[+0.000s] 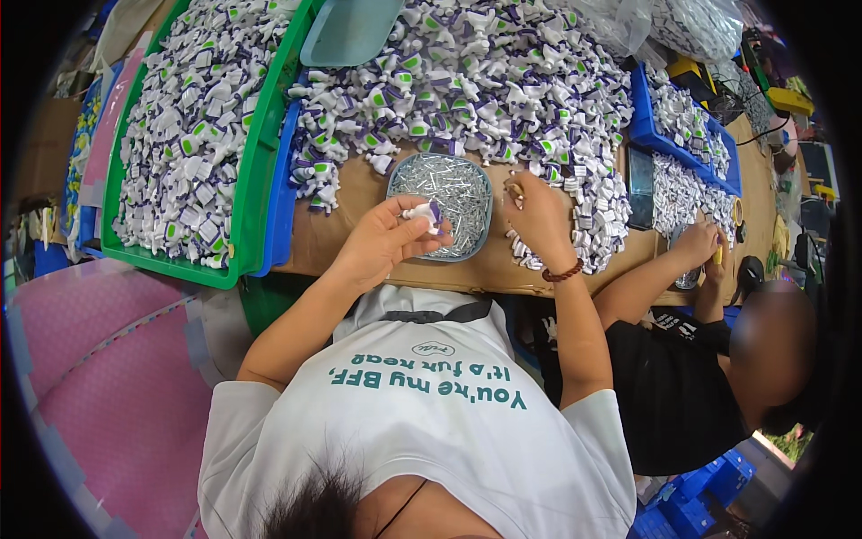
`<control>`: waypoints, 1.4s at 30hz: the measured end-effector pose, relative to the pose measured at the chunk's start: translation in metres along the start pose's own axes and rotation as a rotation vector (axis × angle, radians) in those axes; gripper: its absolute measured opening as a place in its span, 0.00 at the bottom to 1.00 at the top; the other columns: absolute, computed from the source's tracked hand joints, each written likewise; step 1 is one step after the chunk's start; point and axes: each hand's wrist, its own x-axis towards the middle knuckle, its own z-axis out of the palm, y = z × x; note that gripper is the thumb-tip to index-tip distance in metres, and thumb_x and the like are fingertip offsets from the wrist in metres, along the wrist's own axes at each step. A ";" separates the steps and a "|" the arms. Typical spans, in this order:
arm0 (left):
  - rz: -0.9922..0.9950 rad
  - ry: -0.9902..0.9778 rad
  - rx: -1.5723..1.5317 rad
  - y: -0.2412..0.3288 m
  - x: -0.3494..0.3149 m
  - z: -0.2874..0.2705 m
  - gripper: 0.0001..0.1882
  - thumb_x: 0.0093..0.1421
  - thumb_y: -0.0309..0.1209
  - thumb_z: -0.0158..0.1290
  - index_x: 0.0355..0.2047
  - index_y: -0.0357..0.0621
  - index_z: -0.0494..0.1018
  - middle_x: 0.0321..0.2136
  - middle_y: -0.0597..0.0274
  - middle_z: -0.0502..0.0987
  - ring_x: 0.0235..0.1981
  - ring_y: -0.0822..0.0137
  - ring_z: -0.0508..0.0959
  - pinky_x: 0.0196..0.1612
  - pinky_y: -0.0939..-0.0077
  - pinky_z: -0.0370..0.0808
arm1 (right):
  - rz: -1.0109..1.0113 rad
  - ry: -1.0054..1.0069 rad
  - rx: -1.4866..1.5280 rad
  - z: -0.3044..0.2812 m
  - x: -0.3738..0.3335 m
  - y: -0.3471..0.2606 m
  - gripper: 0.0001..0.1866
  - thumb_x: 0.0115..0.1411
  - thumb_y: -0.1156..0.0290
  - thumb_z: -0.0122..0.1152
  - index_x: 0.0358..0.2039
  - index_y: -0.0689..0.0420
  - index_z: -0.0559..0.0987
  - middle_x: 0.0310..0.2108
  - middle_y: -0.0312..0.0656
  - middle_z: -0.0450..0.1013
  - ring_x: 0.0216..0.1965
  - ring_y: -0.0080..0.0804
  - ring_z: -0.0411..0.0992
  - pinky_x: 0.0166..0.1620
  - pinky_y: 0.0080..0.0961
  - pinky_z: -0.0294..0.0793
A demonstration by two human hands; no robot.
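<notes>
My left hand [381, 244] pinches a small white and purple plastic figure part [424, 216] over the near left rim of a grey tray. In that tray [486, 212] lie a great many thin silvery metal pins [446, 193]. My right hand [541, 220] is just right of the tray, its fingers bent together and pointing down. Something yellowish shows at its fingertips, too small to make out. Beneath and beside this hand are small white pieces with dark stripes [593, 235]. A large heap of white, purple and green figure parts [467, 81] covers the table beyond both hands.
A green crate [256, 171] full of similar parts stands at left, against a blue crate [280, 193]. A blue-grey lid or tray [350, 31] lies on the heap. At right are blue bins [660, 135] and a co-worker's hands [700, 247] over small white pieces.
</notes>
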 end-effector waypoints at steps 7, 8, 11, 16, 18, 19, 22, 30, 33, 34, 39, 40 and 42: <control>-0.047 -0.034 -0.092 0.003 0.003 0.005 0.11 0.62 0.27 0.48 0.44 0.37 0.66 0.39 0.51 0.75 0.41 0.58 0.78 0.42 0.79 0.78 | 0.201 -0.176 1.148 -0.005 -0.011 -0.059 0.06 0.54 0.76 0.62 0.32 0.63 0.78 0.27 0.34 0.74 0.28 0.16 0.68 0.32 0.14 0.68; -0.049 -0.039 -0.102 0.003 0.003 0.003 0.10 0.62 0.27 0.48 0.43 0.37 0.67 0.39 0.52 0.75 0.41 0.58 0.78 0.43 0.79 0.78 | 0.172 -0.187 1.123 -0.002 -0.013 -0.058 0.06 0.54 0.76 0.62 0.32 0.63 0.78 0.28 0.34 0.74 0.29 0.16 0.69 0.33 0.14 0.69; -0.021 -0.025 -0.073 0.003 0.004 0.001 0.10 0.62 0.27 0.49 0.43 0.35 0.67 0.39 0.53 0.75 0.41 0.59 0.78 0.43 0.79 0.78 | 0.109 -0.216 1.080 0.001 -0.019 -0.059 0.05 0.55 0.77 0.61 0.32 0.63 0.78 0.30 0.36 0.76 0.30 0.18 0.71 0.34 0.16 0.70; -0.023 -0.022 -0.049 0.001 0.002 0.001 0.12 0.62 0.27 0.49 0.44 0.34 0.68 0.39 0.53 0.74 0.41 0.59 0.78 0.42 0.79 0.78 | -0.112 -0.076 0.740 0.003 -0.025 -0.058 0.06 0.54 0.78 0.59 0.34 0.63 0.78 0.29 0.41 0.76 0.28 0.25 0.72 0.32 0.19 0.70; -0.035 -0.024 -0.038 0.002 0.003 0.002 0.12 0.61 0.27 0.49 0.44 0.33 0.68 0.39 0.53 0.74 0.41 0.59 0.78 0.43 0.79 0.79 | -0.143 -0.043 0.685 0.002 -0.026 -0.057 0.07 0.53 0.79 0.59 0.34 0.62 0.78 0.28 0.42 0.75 0.27 0.28 0.72 0.31 0.21 0.69; -0.042 -0.038 -0.038 0.002 0.004 0.002 0.12 0.61 0.27 0.49 0.44 0.33 0.68 0.39 0.53 0.74 0.41 0.59 0.78 0.43 0.79 0.79 | -0.135 -0.036 0.694 0.000 -0.025 -0.057 0.07 0.53 0.79 0.58 0.34 0.62 0.78 0.28 0.43 0.75 0.26 0.30 0.72 0.30 0.22 0.69; -0.036 -0.034 -0.030 0.001 0.004 0.001 0.12 0.62 0.27 0.49 0.44 0.33 0.68 0.39 0.53 0.75 0.40 0.59 0.79 0.42 0.80 0.79 | -0.177 -0.029 0.674 0.000 -0.025 -0.058 0.06 0.53 0.79 0.58 0.34 0.62 0.78 0.27 0.43 0.74 0.25 0.31 0.71 0.29 0.23 0.68; -0.152 -0.074 -0.219 -0.002 0.005 0.000 0.09 0.61 0.27 0.49 0.40 0.33 0.70 0.34 0.55 0.76 0.36 0.64 0.80 0.36 0.86 0.80 | -0.404 0.080 0.500 0.000 -0.027 -0.057 0.11 0.47 0.82 0.58 0.33 0.59 0.78 0.24 0.42 0.70 0.24 0.38 0.69 0.27 0.28 0.67; -0.188 -0.074 -0.232 -0.002 0.006 -0.003 0.09 0.61 0.27 0.50 0.39 0.34 0.71 0.33 0.55 0.76 0.34 0.66 0.80 0.35 0.87 0.80 | -0.513 0.123 0.357 -0.003 -0.030 -0.059 0.15 0.43 0.84 0.57 0.35 0.59 0.77 0.24 0.42 0.68 0.25 0.40 0.69 0.27 0.31 0.68; -0.190 -0.074 -0.213 -0.002 0.007 -0.005 0.09 0.61 0.27 0.50 0.39 0.34 0.71 0.33 0.56 0.76 0.34 0.66 0.80 0.35 0.87 0.80 | -0.534 0.117 0.324 -0.004 -0.031 -0.058 0.16 0.42 0.84 0.56 0.35 0.59 0.76 0.25 0.42 0.68 0.26 0.40 0.69 0.27 0.31 0.68; -0.163 -0.023 -0.063 0.003 0.006 -0.002 0.09 0.61 0.25 0.50 0.40 0.33 0.70 0.34 0.55 0.76 0.33 0.66 0.80 0.35 0.86 0.79 | -0.554 0.096 0.320 0.002 -0.035 -0.056 0.17 0.41 0.85 0.55 0.36 0.59 0.76 0.26 0.42 0.67 0.27 0.41 0.69 0.28 0.32 0.69; -0.149 -0.038 -0.035 0.003 0.007 -0.006 0.09 0.61 0.25 0.50 0.40 0.33 0.70 0.35 0.55 0.76 0.34 0.65 0.80 0.35 0.85 0.79 | -0.540 0.097 0.322 0.002 -0.036 -0.057 0.17 0.42 0.85 0.55 0.36 0.59 0.76 0.26 0.42 0.67 0.27 0.41 0.69 0.28 0.32 0.69; -0.089 -0.028 0.044 0.004 0.007 -0.003 0.10 0.60 0.24 0.50 0.42 0.34 0.70 0.36 0.54 0.75 0.34 0.66 0.80 0.36 0.84 0.79 | -0.487 0.084 0.347 0.005 -0.036 -0.058 0.16 0.43 0.84 0.55 0.36 0.60 0.76 0.26 0.43 0.68 0.27 0.41 0.69 0.29 0.32 0.69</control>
